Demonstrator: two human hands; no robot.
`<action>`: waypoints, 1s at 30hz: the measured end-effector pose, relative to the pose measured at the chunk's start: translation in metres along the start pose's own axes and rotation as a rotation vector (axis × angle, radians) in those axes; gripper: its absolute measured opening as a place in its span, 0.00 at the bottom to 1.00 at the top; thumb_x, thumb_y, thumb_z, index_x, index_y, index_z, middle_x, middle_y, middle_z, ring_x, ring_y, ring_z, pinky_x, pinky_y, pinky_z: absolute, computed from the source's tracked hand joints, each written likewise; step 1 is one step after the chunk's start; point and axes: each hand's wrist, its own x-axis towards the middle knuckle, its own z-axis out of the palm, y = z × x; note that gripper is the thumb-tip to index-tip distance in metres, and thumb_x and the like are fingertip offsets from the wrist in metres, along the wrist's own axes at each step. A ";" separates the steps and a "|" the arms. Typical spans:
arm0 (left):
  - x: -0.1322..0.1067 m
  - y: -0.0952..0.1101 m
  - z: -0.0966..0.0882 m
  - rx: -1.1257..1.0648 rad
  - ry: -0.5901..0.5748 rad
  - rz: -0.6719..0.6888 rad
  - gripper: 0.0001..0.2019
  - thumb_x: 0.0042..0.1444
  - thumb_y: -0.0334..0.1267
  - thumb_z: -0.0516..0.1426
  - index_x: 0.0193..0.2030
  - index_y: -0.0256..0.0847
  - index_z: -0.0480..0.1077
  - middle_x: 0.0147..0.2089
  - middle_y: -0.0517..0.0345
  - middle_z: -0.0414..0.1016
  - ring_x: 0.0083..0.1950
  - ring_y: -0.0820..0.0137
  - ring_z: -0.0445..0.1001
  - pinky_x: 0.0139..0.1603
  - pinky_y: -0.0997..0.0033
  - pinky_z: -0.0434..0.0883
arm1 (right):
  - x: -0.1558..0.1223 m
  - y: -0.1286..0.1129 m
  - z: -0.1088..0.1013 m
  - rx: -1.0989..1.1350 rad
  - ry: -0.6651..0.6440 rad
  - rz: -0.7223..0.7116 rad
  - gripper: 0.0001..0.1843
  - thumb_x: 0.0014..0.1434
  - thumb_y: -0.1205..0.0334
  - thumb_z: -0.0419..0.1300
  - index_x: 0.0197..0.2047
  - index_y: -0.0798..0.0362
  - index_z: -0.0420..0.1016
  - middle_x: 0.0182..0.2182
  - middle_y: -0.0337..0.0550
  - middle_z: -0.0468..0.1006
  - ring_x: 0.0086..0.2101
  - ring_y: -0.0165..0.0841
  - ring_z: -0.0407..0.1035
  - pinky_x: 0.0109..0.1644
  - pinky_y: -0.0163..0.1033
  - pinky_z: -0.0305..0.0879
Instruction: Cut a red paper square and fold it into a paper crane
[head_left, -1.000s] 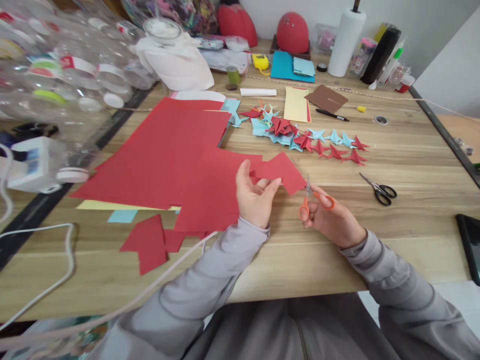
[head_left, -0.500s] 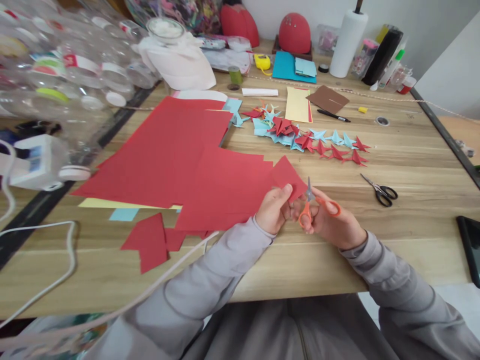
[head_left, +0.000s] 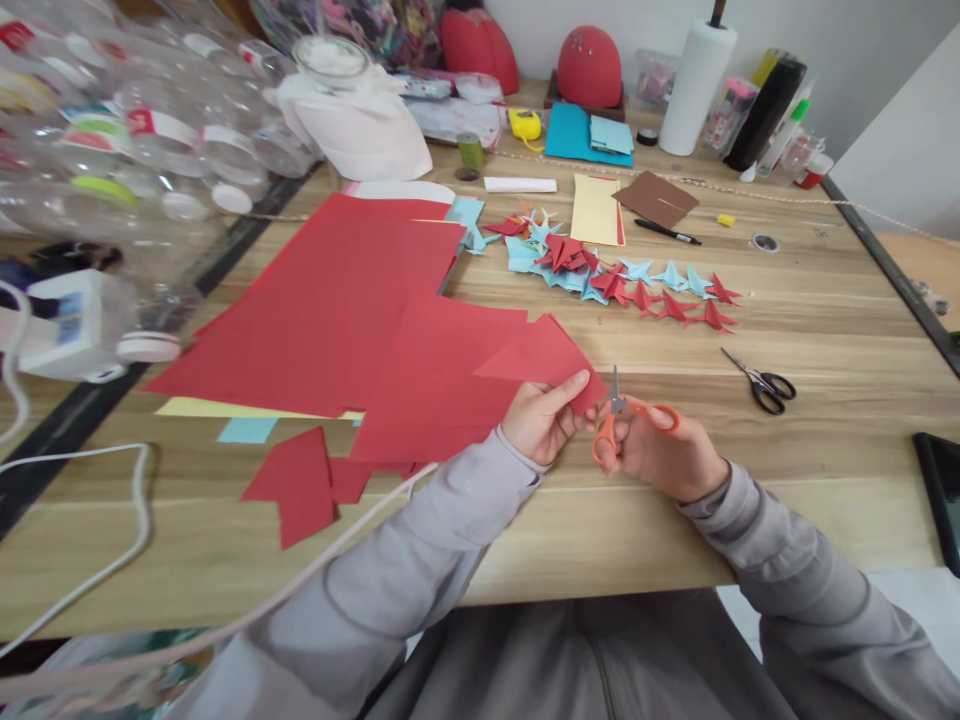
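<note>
My left hand pinches a small piece of red paper between thumb and fingers; the piece now looks unfolded or opened out to the left. My right hand has its fingers in the orange handles of a pair of scissors, blades pointing up, close beside the paper's right corner. Large red sheets lie stacked to the left, partly under the left hand. Smaller red scraps rest nearer the table's front edge.
Folded red and blue paper cranes lie in rows beyond my hands. Black-handled scissors and a dark phone are on the right. Plastic bottles crowd the left. A white cord crosses the front left.
The red piece in my left hand has turned and spread leftward, with the hand shifting slightly left. The scissors have moved a little left and down.
</note>
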 end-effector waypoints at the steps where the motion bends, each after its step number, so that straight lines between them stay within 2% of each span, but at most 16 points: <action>1: -0.001 0.000 0.000 0.008 -0.002 0.003 0.15 0.38 0.41 0.68 0.21 0.31 0.70 0.17 0.58 0.70 0.19 0.75 0.69 0.17 0.78 0.67 | 0.000 0.000 0.000 0.012 0.001 0.009 0.21 0.52 0.47 0.58 0.42 0.55 0.69 0.28 0.43 0.74 0.29 0.31 0.66 0.35 0.37 0.60; 6: -0.002 0.000 -0.001 0.078 -0.002 0.017 0.15 0.35 0.41 0.69 0.21 0.31 0.71 0.18 0.58 0.71 0.18 0.76 0.68 0.17 0.78 0.66 | 0.001 -0.001 -0.002 0.009 0.012 0.017 0.22 0.52 0.47 0.59 0.42 0.56 0.70 0.30 0.44 0.74 0.31 0.31 0.66 0.35 0.36 0.61; 10: -0.001 0.000 -0.002 0.123 -0.012 -0.007 0.16 0.37 0.43 0.68 0.21 0.32 0.71 0.19 0.56 0.72 0.19 0.74 0.69 0.17 0.77 0.66 | 0.001 -0.001 -0.005 0.030 0.006 0.014 0.22 0.52 0.47 0.59 0.42 0.57 0.70 0.31 0.44 0.74 0.31 0.30 0.66 0.34 0.36 0.62; 15: -0.003 0.002 0.000 0.085 -0.050 0.009 0.14 0.40 0.42 0.68 0.21 0.33 0.70 0.19 0.59 0.70 0.22 0.74 0.69 0.24 0.74 0.69 | -0.001 -0.002 -0.006 0.085 -0.023 0.100 0.25 0.52 0.46 0.60 0.47 0.56 0.68 0.33 0.44 0.74 0.32 0.30 0.69 0.38 0.37 0.65; 19: -0.002 0.001 0.001 0.058 -0.075 0.000 0.14 0.41 0.41 0.67 0.21 0.34 0.70 0.19 0.60 0.69 0.23 0.75 0.69 0.27 0.74 0.71 | -0.002 -0.003 -0.005 0.105 -0.030 0.134 0.26 0.51 0.46 0.61 0.46 0.56 0.69 0.34 0.43 0.75 0.34 0.33 0.72 0.39 0.37 0.66; 24: 0.000 0.000 -0.001 0.023 -0.005 -0.015 0.09 0.43 0.37 0.66 0.26 0.33 0.73 0.26 0.56 0.76 0.31 0.71 0.75 0.37 0.72 0.74 | -0.001 -0.002 -0.005 0.138 -0.016 0.112 0.24 0.51 0.46 0.61 0.44 0.56 0.70 0.33 0.43 0.75 0.35 0.33 0.72 0.41 0.38 0.66; 30: 0.000 0.001 -0.003 -0.011 0.037 -0.116 0.06 0.46 0.33 0.65 0.28 0.30 0.75 0.29 0.53 0.78 0.30 0.73 0.76 0.35 0.75 0.75 | -0.001 -0.002 -0.006 0.191 -0.019 0.104 0.23 0.51 0.47 0.59 0.42 0.56 0.72 0.33 0.43 0.76 0.35 0.34 0.72 0.42 0.38 0.65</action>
